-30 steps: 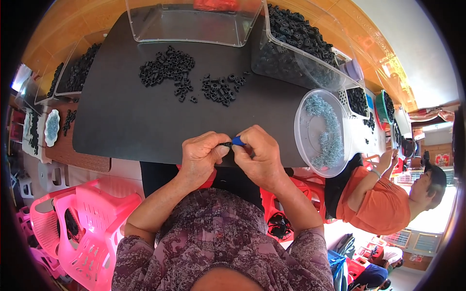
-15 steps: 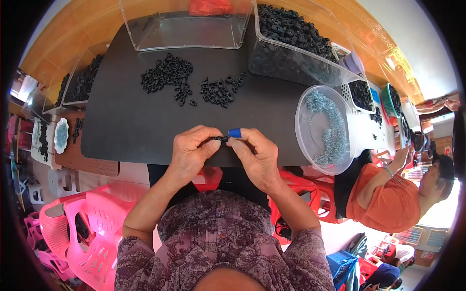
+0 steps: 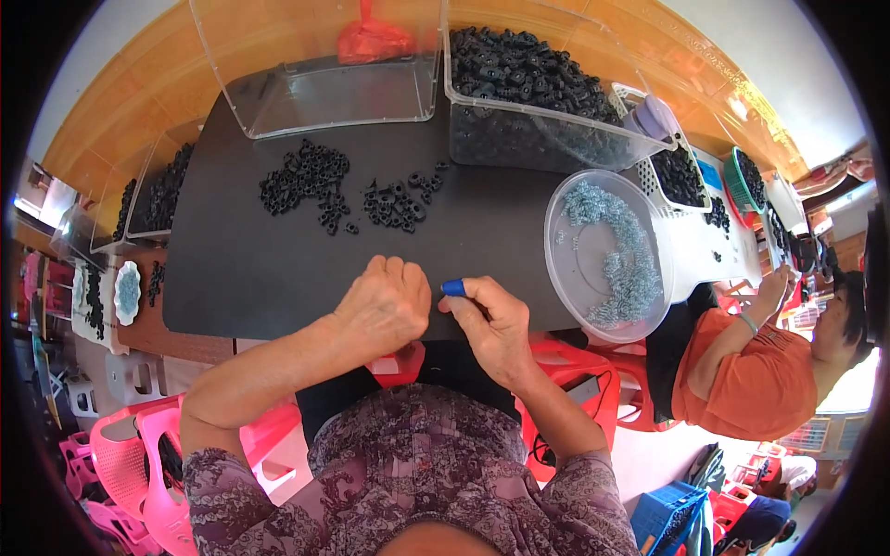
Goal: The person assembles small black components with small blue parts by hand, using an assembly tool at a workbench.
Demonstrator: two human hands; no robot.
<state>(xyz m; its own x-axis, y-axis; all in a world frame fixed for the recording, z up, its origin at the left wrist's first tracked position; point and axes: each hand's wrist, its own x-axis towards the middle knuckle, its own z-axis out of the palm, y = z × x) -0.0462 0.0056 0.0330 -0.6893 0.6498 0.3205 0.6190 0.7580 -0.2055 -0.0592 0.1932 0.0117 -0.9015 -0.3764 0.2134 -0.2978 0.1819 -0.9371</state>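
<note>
My left hand (image 3: 389,301) is curled into a fist above the table's near edge, its back turned up, so whatever its fingers hold is hidden. Beside it, my right hand (image 3: 496,324) pinches thumb against forefinger; a blue finger cover (image 3: 453,287) sits on that forefinger. Anything in the pinch is too small to name. Beyond the hands lie two loose piles of small black plastic parts, a larger one (image 3: 301,181) on the left and a smaller one (image 3: 394,206) to its right. A round clear tub (image 3: 563,295) on the right holds small pale blue-grey spring-like pieces (image 3: 621,278).
At the back of the dark table (image 3: 232,269) stand a clear bin (image 3: 315,107) with a red bag (image 3: 371,42) behind its wall, and another clear bin heaped with black parts (image 3: 528,79). A person in an orange top (image 3: 751,380) sits at the right. Pink chairs (image 3: 167,473) stand at lower left.
My hands have come apart from the small black part they both held. The left has rolled over, knuckles up, forearm swung outward. The view has shifted slightly.
</note>
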